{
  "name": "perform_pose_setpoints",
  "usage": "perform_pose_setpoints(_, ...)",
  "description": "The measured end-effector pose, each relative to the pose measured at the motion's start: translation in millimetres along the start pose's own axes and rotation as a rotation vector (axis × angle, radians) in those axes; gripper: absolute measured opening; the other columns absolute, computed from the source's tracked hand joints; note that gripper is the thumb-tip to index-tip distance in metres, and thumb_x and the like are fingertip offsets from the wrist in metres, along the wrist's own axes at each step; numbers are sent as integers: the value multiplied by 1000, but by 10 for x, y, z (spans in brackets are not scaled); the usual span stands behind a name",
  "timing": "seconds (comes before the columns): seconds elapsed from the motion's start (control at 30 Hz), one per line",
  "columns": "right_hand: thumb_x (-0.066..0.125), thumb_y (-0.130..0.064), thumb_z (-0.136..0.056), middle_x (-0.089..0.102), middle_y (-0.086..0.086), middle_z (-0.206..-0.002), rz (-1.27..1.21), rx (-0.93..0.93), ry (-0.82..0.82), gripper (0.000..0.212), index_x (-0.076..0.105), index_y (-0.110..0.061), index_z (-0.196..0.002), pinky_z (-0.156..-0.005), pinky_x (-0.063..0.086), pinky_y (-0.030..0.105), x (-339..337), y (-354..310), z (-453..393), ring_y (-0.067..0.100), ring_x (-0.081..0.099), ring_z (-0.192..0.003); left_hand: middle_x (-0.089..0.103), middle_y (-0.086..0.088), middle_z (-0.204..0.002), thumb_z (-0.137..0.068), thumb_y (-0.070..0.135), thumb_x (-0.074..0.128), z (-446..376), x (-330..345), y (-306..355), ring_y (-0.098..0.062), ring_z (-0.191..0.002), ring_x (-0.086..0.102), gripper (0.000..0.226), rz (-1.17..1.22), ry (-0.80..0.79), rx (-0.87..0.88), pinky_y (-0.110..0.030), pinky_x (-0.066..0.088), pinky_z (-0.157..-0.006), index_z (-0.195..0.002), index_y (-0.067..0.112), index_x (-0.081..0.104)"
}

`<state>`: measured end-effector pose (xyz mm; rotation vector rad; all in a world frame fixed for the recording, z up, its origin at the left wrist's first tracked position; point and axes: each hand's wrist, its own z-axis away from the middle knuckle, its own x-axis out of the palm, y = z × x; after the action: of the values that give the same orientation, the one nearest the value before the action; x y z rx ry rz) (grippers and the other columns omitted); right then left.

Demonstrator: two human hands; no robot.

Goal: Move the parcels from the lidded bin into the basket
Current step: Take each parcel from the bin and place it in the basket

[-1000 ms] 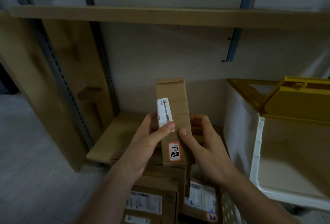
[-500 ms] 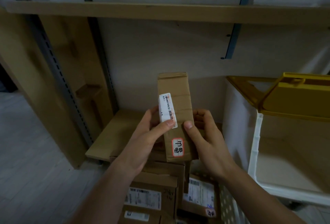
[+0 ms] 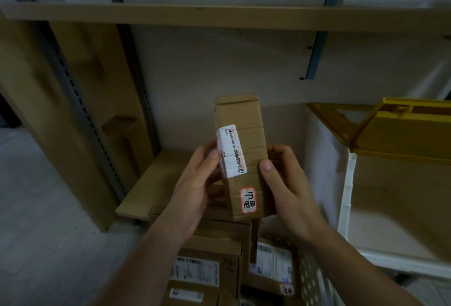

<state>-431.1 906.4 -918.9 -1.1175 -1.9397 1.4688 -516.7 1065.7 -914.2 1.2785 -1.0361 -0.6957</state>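
I hold a narrow brown cardboard parcel point(image 3: 246, 139) upright in front of me, with a white shipping label and a red-edged sticker on it. My left hand point(image 3: 197, 188) grips its left edge, thumb on the white label. My right hand point(image 3: 285, 181) grips its right edge, thumb on the front. Below the parcel, several other cardboard parcels point(image 3: 207, 264) lie in a white perforated basket point(image 3: 310, 279). The white bin point(image 3: 346, 198) stands at the right with its yellow lid point(image 3: 400, 135) raised; the part of its inside that I see holds nothing.
A wooden shelf board point(image 3: 219, 16) runs across above. A low wooden ledge point(image 3: 156, 178) sits behind the basket. Leaning wooden panels point(image 3: 80, 100) and a grey slotted upright point(image 3: 73, 86) stand at the left, with pale floor point(image 3: 41, 208) beyond.
The parcel has risen slightly and stays upright. My left thumb has slid back from the label's middle to its left edge. My right thumb has shifted to the parcel's right edge.
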Motion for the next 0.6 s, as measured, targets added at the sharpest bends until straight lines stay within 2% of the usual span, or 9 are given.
perform_pose_setpoints(0.13,45,-39,-100,70,-15,-115,33,-56,31,33,52,-29,-131,-86,61,46,-15,-22,3,16,70,-109,75,4,-115,-82,38,63,-22,-13,-1,-13,-109,70,54,-53,52,29,-41,57,-86,-135,33,54)
perform_pose_setpoints(0.27,41,-29,-108,68,-19,-115,90,-87,109,26,50,-30,-133,-88,59,39,-16,28,-18,11,68,-109,74,5,-118,-78,38,71,-27,-50,-12,-12,-110,70,56,-102,79,29,-41,57,-86,-133,33,58)
perform_pose_setpoints(0.4,45,-13,-106,66,-19,-104,111,-135,254,23,48,-34,-117,-78,58,27,-10,32,-44,5,67,-97,75,-1,-109,-72,34,71,-16,-71,8,-14,-103,71,52,-77,99,57,-26,53,-76,-122,22,62)
perform_pose_setpoints(0.47,48,-14,-105,67,-20,-97,116,-136,253,18,52,-31,-108,-72,56,22,-8,8,-57,4,67,-90,76,-3,-108,-71,31,72,-13,-74,21,-15,-102,72,52,-80,99,76,-24,54,-76,-121,20,59)
perform_pose_setpoints(0.53,52,-25,-103,68,-15,-100,12,-97,190,7,53,-26,-110,-73,57,25,1,-8,-46,9,69,-94,76,0,-109,-72,30,73,-7,-67,29,-15,-105,71,52,-93,97,91,-30,57,-83,-121,21,57)
perform_pose_setpoints(0.6,57,-32,-96,69,-11,-109,-129,-42,128,23,51,-23,-116,-77,60,32,6,-12,-25,16,70,-103,76,2,-111,-74,30,73,-3,-62,34,-15,-107,71,51,-87,91,97,-36,58,-87,-121,23,55)
